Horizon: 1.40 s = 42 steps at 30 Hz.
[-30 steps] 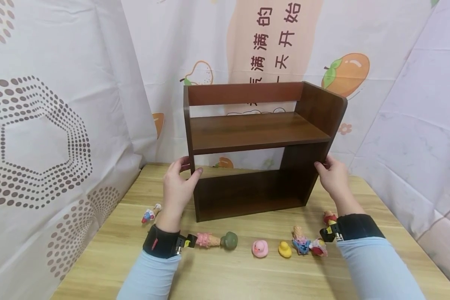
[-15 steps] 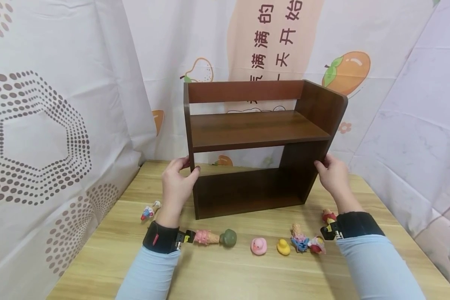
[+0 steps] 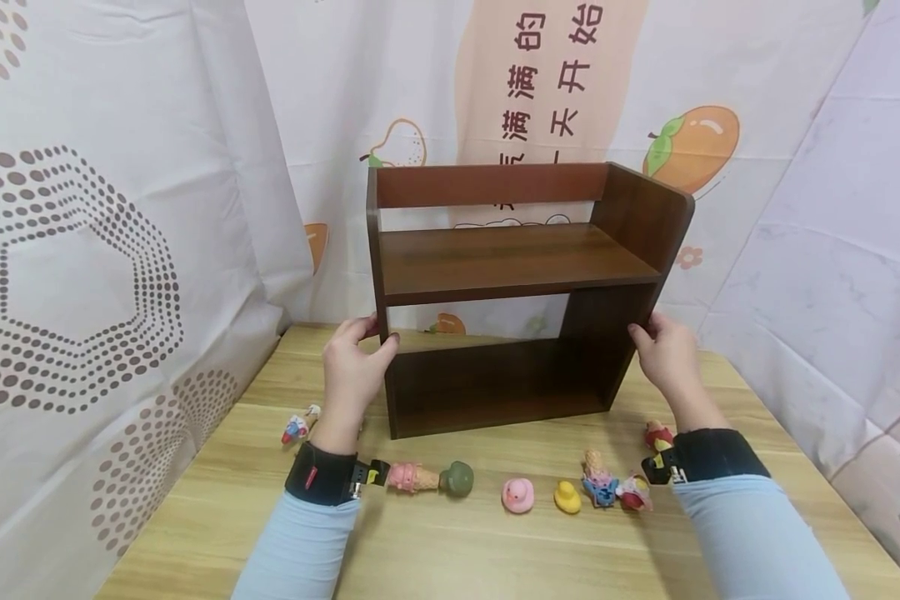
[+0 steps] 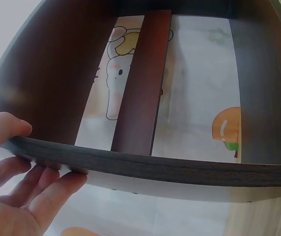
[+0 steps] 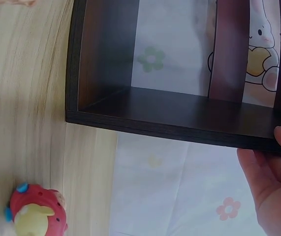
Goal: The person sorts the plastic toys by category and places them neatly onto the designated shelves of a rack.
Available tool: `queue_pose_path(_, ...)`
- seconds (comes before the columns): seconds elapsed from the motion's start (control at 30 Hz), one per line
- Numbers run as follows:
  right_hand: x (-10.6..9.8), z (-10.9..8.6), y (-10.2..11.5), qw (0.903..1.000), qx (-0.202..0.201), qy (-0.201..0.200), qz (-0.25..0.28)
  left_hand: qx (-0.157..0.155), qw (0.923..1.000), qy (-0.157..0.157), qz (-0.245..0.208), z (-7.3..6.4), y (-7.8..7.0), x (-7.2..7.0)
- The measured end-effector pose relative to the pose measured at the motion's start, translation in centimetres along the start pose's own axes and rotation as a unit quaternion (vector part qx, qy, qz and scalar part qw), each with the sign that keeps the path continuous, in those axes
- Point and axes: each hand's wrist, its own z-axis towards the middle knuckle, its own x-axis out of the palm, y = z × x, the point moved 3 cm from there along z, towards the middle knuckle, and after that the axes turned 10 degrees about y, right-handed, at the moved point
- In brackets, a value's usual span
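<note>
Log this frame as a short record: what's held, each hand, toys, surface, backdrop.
Held: dark brown shelf unit
Left hand: grips the unit's left side, thumb inside, fingers outside
Right hand: grips its right side
Toys in front, left to right, among others: green toy, pink duck, yellow duck
Toy near right wrist: red toy
Surface: wood-grain table
Backdrop: printed cloth with writing

The left cloth (image 3: 217, 125), white and creased, bears brown dots (image 3: 150, 279) ringed into a hexagon; the back cloth (image 3: 330, 83) shows 2 lines of dark Chinese characters (image 3: 562, 122) on a peach patch (image 3: 615, 50) near an orange fruit print (image 3: 696, 150); the right cloth (image 3: 802, 225) is faintly patterned; soft light falls on the pale wood-grain table (image 3: 487, 558)
</note>
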Motion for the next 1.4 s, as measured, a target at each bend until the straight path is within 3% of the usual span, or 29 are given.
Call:
queue_pose_path(0.93,0.1,-2.1,0.7,0.9975,-0.046,-0.052,-0.007,-0.04,0.9983,0.032,-0.027,1.3,1.6,-0.4)
queue_pose_path(1.4,0.0,-3.8,1.3,0.9972,-0.04,-0.059,-0.022,-0.051,0.9974,0.045,-0.022,2.0,2.5,-0.7)
